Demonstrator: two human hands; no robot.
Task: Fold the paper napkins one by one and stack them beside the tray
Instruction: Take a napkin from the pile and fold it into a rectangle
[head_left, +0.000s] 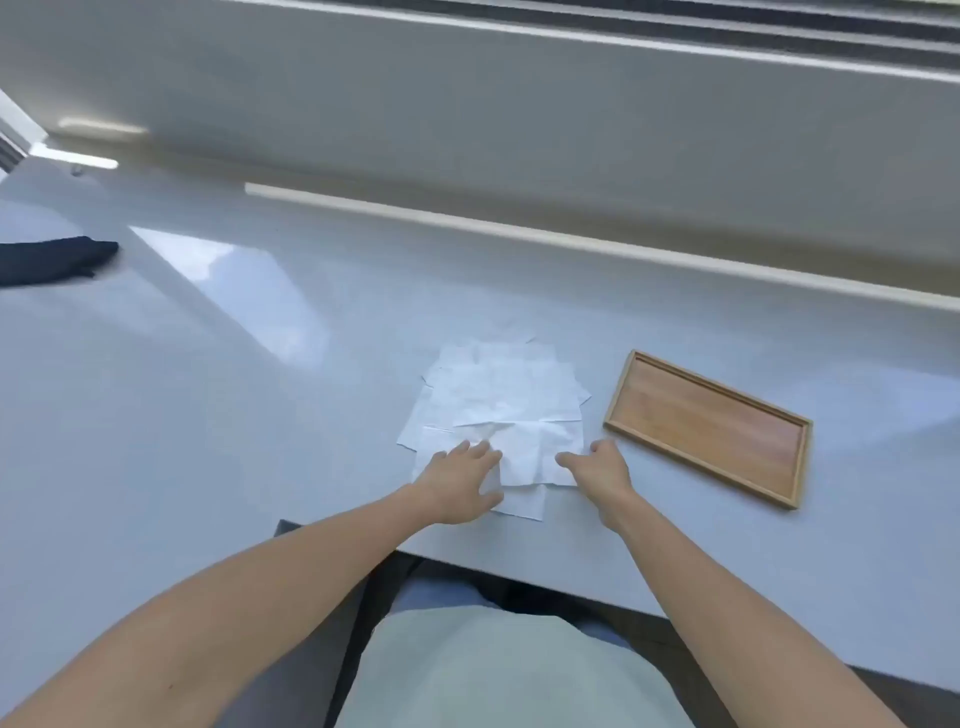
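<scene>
Several white paper napkins (501, 400) lie spread in a loose overlapping pile on the pale table, left of a wooden tray (707, 427). The nearest napkin (535, 452) lies crumpled on top at the front of the pile. My left hand (462, 480) rests flat on the pile's front left part, fingers spread over the near napkin's left edge. My right hand (597, 467) touches that napkin's right edge, fingers pointing left, thumb up; whether it pinches the paper cannot be made out. The tray is empty and lies at an angle.
The table's near edge (571, 587) runs just below my wrists. A dark cloth (52, 257) lies at the far left. A wall ledge (571, 244) borders the table's back. Bare table surface (234, 415) extends left of the napkins.
</scene>
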